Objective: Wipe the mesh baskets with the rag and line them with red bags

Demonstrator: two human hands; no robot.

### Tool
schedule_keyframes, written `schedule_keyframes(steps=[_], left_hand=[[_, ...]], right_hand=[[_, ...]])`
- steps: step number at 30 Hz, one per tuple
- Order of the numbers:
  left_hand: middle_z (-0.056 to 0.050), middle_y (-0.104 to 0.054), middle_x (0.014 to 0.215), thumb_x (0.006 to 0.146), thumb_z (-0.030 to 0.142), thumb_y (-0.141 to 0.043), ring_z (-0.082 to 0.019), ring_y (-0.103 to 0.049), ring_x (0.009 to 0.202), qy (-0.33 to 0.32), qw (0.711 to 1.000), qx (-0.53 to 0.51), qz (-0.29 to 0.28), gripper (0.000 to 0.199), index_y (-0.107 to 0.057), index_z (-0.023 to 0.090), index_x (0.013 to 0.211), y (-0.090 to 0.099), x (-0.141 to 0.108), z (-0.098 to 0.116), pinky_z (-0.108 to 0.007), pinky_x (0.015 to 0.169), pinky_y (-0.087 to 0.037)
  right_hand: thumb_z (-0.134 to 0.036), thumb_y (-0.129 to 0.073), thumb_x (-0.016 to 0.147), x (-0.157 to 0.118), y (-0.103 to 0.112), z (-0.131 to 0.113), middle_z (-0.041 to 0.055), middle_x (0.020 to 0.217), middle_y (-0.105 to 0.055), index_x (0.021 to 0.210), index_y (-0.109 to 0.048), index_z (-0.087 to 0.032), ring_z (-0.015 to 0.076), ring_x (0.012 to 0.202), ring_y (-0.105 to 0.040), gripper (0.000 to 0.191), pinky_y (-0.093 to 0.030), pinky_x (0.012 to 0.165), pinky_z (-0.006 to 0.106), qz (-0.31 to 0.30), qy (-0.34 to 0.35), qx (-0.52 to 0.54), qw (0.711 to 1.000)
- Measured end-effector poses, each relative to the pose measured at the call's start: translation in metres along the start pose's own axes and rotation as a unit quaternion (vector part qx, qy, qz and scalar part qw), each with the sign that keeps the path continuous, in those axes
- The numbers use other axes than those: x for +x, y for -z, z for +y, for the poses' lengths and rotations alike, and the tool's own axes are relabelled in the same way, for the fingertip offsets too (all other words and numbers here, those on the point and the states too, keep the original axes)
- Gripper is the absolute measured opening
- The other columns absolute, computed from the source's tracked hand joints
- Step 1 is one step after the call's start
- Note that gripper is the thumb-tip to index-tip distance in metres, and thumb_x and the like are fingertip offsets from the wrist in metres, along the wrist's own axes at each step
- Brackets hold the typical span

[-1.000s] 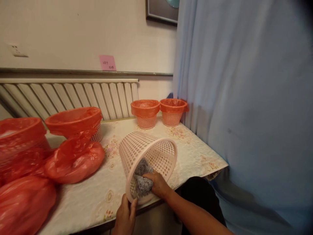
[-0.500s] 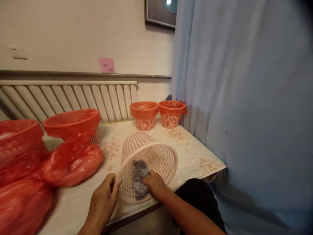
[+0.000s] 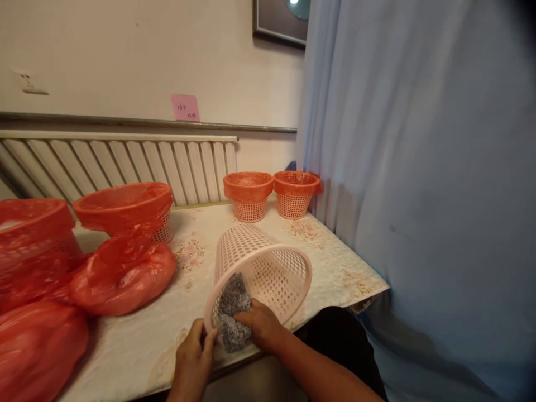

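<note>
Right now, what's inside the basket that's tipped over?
A gray speckled cloth is inside the tipped basket, held by the right hand. That hand covers part of the cloth, and the basket's deepest part can't be seen clearly.

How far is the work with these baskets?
Four baskets already wear red bags. In hand is the tipped, bare basket: the left hand holds its rim, the right hand a grey cloth inside. What remains, it seems, is this basket, which has no red bag.
</note>
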State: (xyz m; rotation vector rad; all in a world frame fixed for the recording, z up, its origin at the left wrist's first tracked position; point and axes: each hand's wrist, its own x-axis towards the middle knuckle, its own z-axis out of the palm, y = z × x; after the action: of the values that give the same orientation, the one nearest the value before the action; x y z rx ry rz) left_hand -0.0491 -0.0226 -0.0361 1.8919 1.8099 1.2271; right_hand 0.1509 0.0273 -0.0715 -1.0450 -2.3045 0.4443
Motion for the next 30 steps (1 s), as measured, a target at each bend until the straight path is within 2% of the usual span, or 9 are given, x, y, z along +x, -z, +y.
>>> schedule_keyframes(steps=[3, 6, 10, 14, 17, 21, 24, 27, 30], left_hand=[[0.002, -0.066, 0.068, 0.085, 0.042, -0.048, -0.018, -0.064, 0.06, -0.039, 0.998, 0.048, 0.014, 0.02, -0.057, 0.025, 0.084, 0.032, 0.022, 0.011, -0.026, 0.058, -0.046], [0.0, -0.07, 0.081, 0.084, 0.045, -0.051, -0.019, -0.068, 0.07, -0.053, 0.997, 0.053, 0.014, 0.023, -0.058, 0.025, 0.093, 0.051, 0.033, 0.016, -0.027, 0.065, -0.049], [0.001, -0.065, 0.069, 0.085, 0.048, -0.05, -0.019, -0.065, 0.064, -0.04, 0.999, 0.01, 0.012, 0.024, -0.055, 0.024, 0.085, 0.034, 0.017, 0.008, -0.027, 0.062, -0.05], [0.0, -0.068, 0.069, 0.083, 0.045, -0.051, -0.02, -0.065, 0.064, 0.004, 0.999, -0.039, -0.037, 0.024, -0.057, 0.023, 0.082, -0.004, -0.013, -0.014, -0.028, 0.061, -0.051], [-0.002, -0.071, 0.075, 0.082, 0.048, -0.053, -0.022, -0.067, 0.069, 0.036, 0.996, -0.07, -0.041, 0.027, -0.06, 0.022, 0.086, -0.018, -0.023, -0.025, -0.03, 0.064, -0.052], [0.001, -0.065, 0.063, 0.083, 0.047, -0.052, -0.019, -0.061, 0.06, 0.023, 0.999, -0.046, -0.016, 0.025, -0.056, 0.023, 0.076, -0.007, -0.014, -0.022, -0.027, 0.058, -0.048], [0.004, -0.057, 0.055, 0.083, 0.046, -0.051, -0.017, -0.056, 0.052, 0.02, 0.999, -0.027, -0.008, 0.027, -0.05, 0.024, 0.068, 0.009, -0.003, -0.016, -0.025, 0.053, -0.043], [0.004, -0.057, 0.056, 0.084, 0.046, -0.05, -0.016, -0.056, 0.054, 0.028, 0.999, -0.036, -0.02, 0.026, -0.052, 0.023, 0.072, 0.022, 0.002, -0.011, -0.025, 0.056, -0.043], [0.005, -0.053, 0.057, 0.085, 0.046, -0.05, -0.015, -0.053, 0.055, 0.035, 0.998, -0.058, -0.008, 0.026, -0.051, 0.023, 0.072, 0.031, 0.004, -0.003, -0.025, 0.057, -0.041]], right_hand=[[-0.025, -0.053, 0.089, 0.003, 0.002, 0.013, 0.005, 0.078, -0.066, 0.089, -0.071, -0.022, 0.0242, 0.085, -0.052, 0.018, -0.04, 0.077, 0.032, -0.005, 0.001, -0.101, 0.995], [-0.023, -0.048, 0.091, 0.004, 0.005, 0.02, 0.0051, 0.077, -0.066, 0.084, -0.07, -0.022, 0.0231, 0.083, -0.052, 0.023, -0.04, 0.078, 0.032, 0.01, -0.027, -0.123, 0.992], [-0.017, -0.048, 0.087, 0.002, 0.007, 0.014, 0.004, 0.08, -0.066, 0.089, -0.07, -0.022, 0.0219, 0.087, -0.053, 0.023, -0.041, 0.079, 0.03, 0.024, -0.056, -0.084, 0.995], [-0.012, -0.054, 0.079, -0.003, 0.0, 0.004, 0.0029, 0.096, -0.067, 0.1, -0.069, -0.024, 0.0206, 0.096, -0.054, 0.029, -0.042, 0.081, 0.026, 0.028, -0.026, -0.014, 0.999], [-0.014, -0.057, 0.077, -0.005, -0.007, 0.001, 0.003, 0.098, -0.067, 0.103, -0.068, -0.025, 0.0207, 0.096, -0.054, 0.03, -0.042, 0.08, 0.026, 0.011, 0.005, -0.026, 1.0], [-0.023, -0.056, 0.086, -0.002, -0.005, 0.004, 0.0048, 0.085, -0.067, 0.094, -0.07, -0.023, 0.0229, 0.089, -0.053, 0.016, -0.041, 0.079, 0.03, -0.004, 0.017, -0.1, 0.995], [-0.021, -0.053, 0.087, 0.0, 0.005, 0.006, 0.007, 0.081, -0.066, 0.087, -0.071, -0.02, 0.0252, 0.087, -0.054, 0.018, -0.042, 0.077, 0.033, -0.008, -0.004, -0.117, 0.993], [-0.014, -0.055, 0.079, -0.002, 0.015, 0.003, 0.0061, 0.087, -0.068, 0.091, -0.072, -0.021, 0.0249, 0.089, -0.056, 0.022, -0.043, 0.077, 0.031, 0.013, -0.032, -0.064, 0.997], [-0.011, -0.054, 0.074, -0.006, 0.03, -0.008, 0.0021, 0.092, -0.07, 0.093, -0.073, -0.024, 0.0212, 0.09, -0.061, 0.03, -0.046, 0.078, 0.028, 0.049, -0.049, 0.07, 0.995]])
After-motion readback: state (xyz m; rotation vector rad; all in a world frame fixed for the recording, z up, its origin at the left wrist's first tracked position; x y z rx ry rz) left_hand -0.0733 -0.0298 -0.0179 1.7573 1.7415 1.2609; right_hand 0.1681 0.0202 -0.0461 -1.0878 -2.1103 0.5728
